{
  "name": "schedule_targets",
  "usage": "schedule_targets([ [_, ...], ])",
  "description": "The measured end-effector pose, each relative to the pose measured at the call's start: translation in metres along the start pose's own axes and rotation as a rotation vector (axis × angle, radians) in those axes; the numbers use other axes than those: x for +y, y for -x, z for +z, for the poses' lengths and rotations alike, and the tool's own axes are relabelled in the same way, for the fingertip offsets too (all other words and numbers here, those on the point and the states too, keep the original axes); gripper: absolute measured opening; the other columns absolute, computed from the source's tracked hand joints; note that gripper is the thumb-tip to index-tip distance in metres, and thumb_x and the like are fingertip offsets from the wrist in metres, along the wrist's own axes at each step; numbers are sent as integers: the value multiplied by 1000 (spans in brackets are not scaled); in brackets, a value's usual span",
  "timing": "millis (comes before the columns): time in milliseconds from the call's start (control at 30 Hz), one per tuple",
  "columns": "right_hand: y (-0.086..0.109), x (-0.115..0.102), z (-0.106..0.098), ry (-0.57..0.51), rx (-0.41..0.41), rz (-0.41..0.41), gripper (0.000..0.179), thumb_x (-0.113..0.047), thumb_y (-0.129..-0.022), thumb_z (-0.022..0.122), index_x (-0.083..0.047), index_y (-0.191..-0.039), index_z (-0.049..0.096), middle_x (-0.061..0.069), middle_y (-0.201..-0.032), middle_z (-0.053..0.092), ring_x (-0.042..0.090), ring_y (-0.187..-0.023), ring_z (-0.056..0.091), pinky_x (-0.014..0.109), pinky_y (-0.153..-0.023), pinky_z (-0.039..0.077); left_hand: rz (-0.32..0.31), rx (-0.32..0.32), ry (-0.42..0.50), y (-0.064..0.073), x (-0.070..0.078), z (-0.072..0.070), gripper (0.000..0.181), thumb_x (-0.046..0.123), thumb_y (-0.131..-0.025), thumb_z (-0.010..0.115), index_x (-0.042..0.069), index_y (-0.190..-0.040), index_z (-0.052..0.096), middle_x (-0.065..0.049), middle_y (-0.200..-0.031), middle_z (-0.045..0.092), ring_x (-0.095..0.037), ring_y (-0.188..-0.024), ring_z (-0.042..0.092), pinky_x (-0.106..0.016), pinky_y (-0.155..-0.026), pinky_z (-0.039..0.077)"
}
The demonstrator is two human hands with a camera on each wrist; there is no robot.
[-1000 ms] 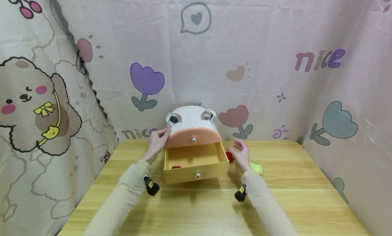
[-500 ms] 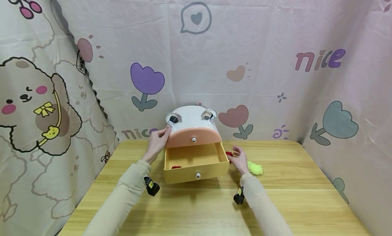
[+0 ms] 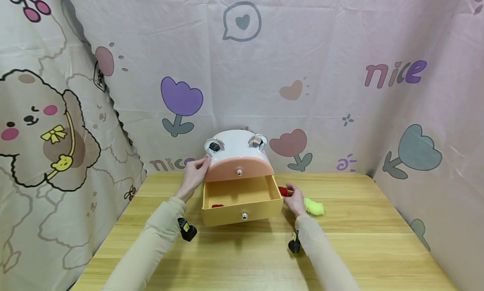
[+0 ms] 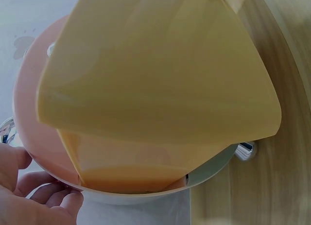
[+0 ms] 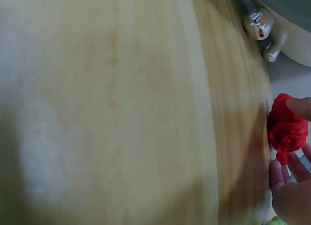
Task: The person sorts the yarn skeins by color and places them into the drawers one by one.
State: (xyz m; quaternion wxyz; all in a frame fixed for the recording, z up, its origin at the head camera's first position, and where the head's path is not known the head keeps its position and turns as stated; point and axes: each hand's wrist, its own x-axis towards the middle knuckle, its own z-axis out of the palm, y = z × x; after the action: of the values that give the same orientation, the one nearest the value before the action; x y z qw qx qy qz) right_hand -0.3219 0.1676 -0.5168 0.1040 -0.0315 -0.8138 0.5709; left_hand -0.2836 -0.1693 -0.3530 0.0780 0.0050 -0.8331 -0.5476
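Observation:
A frog-faced desktop drawer box (image 3: 238, 145), white on top with a peach upper drawer, stands tilted on the table. Its yellow lower drawer (image 3: 242, 212) is pulled out, and a bit of red yarn (image 3: 217, 205) shows inside its front wall. My left hand (image 3: 193, 176) grips the box's upper left edge, fingers curled at the rim in the left wrist view. Right of the drawer, my right hand (image 3: 294, 199) holds a red yarn ball (image 5: 285, 129), thumb on one side and fingers on the other. The yarn ball is partly hidden behind the drawer in the head view.
A lime-green yarn ball (image 3: 314, 206) lies on the wooden table (image 3: 242, 261), just right of my right hand. Behind the table hangs a printed curtain (image 3: 242, 72). Each wrist carries a small black camera (image 3: 187, 229).
My right hand has come down and in toward the red yarn ball and now holds it. The left hand and the drawer box have stayed in place.

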Motion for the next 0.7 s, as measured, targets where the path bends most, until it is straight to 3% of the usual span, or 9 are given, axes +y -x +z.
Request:
schedule_targets([
  [333,-1,0,2,73,9,-4,55,7,-80,64,13,-133,53,36,-125,62,47,-113,63,47,-99,54,-5,-4,-17,0,-1,-1,49,34,-106,51,4,-145,51,-12,-157,44,-34,-146,43,-46,-119,39],
  [533,0,-1,0,116,22,-37,51,5,-78,65,13,-127,57,35,-118,65,46,-106,66,39,-91,56,-2,-10,-19,0,0,-1,49,34,-106,50,4,-145,50,-11,-157,43,-34,-148,40,-46,-120,37],
  [700,1,-4,-1,119,9,-19,50,3,-77,68,11,-125,60,32,-114,68,44,-103,67,34,-87,55,-3,-13,-21,0,0,-1,49,34,-106,50,4,-145,50,-9,-157,44,-33,-148,40,-45,-121,37],
])
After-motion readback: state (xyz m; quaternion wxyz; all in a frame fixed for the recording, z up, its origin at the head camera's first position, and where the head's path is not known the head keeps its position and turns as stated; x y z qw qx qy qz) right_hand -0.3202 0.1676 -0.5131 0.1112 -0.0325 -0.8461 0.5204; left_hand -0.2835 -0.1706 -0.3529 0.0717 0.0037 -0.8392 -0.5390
